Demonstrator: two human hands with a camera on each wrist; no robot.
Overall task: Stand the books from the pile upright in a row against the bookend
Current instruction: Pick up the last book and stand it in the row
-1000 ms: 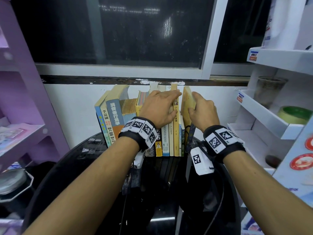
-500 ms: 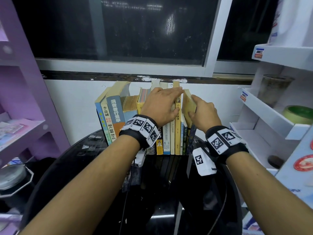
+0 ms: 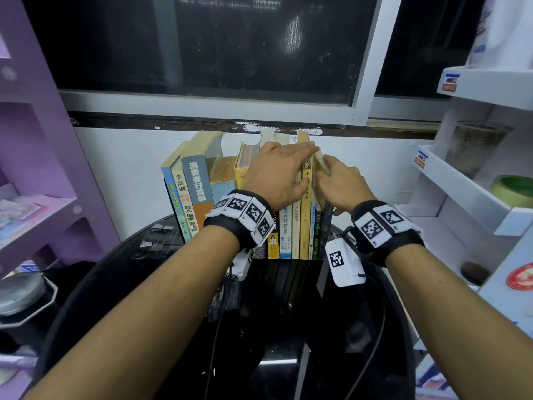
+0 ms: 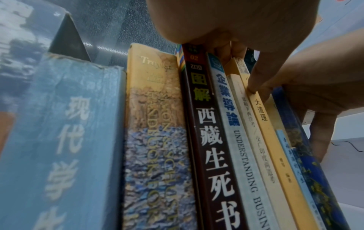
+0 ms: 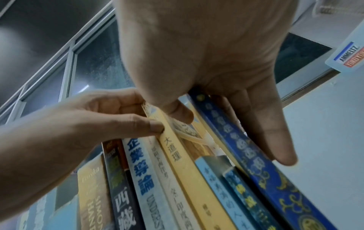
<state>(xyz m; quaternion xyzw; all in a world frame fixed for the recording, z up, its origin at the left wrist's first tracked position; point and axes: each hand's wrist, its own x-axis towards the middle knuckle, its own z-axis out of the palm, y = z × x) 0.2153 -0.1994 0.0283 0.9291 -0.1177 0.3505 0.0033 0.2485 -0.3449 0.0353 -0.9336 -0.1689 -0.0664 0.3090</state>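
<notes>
A row of books [image 3: 199, 197] stands upright on the black round table [image 3: 144, 269] against the white wall. My left hand [image 3: 288, 166] lies over the tops of the middle books, fingers hooked behind them and thumb [image 5: 153, 127] pressed on the yellow book's spine [image 3: 305, 226]. At the row's right end my right hand [image 3: 331, 174] grips the dark blue book [image 5: 265, 171]. Its thumb [image 5: 177, 115] sits in the gap beside the yellow book [image 5: 189, 171] and its fingers [image 5: 256, 124] lie along the blue book's outer cover. No bookend shows; the pile is out of view.
A white shelf unit [image 3: 461, 192] with a cup and a green roll [image 3: 513, 189] stands close on the right. A purple shelf [image 3: 43, 203] is on the left. The window sill [image 3: 202, 122] runs just above the books.
My right hand has brought the leaning blue book closer to the row, narrowing the gap at its top. The left hand has stayed on the book tops.
</notes>
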